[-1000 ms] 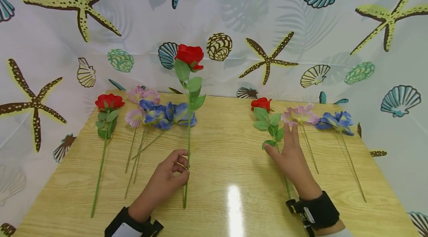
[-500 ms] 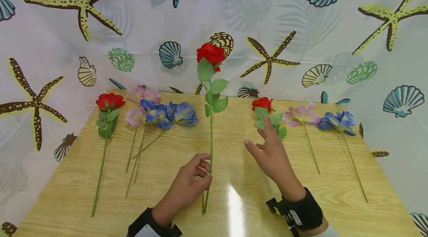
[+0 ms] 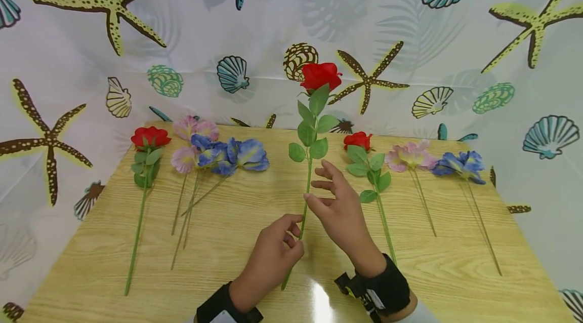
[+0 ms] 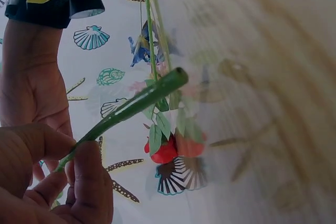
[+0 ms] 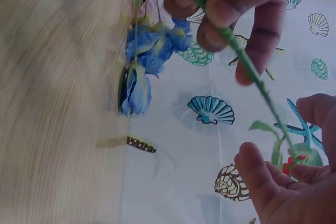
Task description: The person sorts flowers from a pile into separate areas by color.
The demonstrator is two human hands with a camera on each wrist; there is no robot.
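Note:
My left hand [image 3: 272,251] pinches the lower green stem of an artificial red rose [image 3: 321,78], held up and leaning slightly right over the middle of the table. In the left wrist view the cut stem end [image 4: 142,100] sticks out past thumb and fingers. My right hand [image 3: 342,219] is beside the stem, higher up below the leaves, fingers spread and loosely bent, thumb tip right at the stem. The right wrist view shows this hand [image 5: 299,190] open around the stem without gripping it. Another red rose [image 3: 358,140] lies just right of my right hand.
On the left of the table [image 3: 218,282] lie a red rose [image 3: 151,137], pink flowers [image 3: 184,160] and blue flowers [image 3: 248,155]. A pink flower [image 3: 411,156] and a blue flower [image 3: 460,166] lie at the right. A shell-patterned cloth [image 3: 273,19] hangs behind.
My left hand has carried the upright rose rightward to the middle. My right hand has moved left from above the right-hand flowers to beside the stem.

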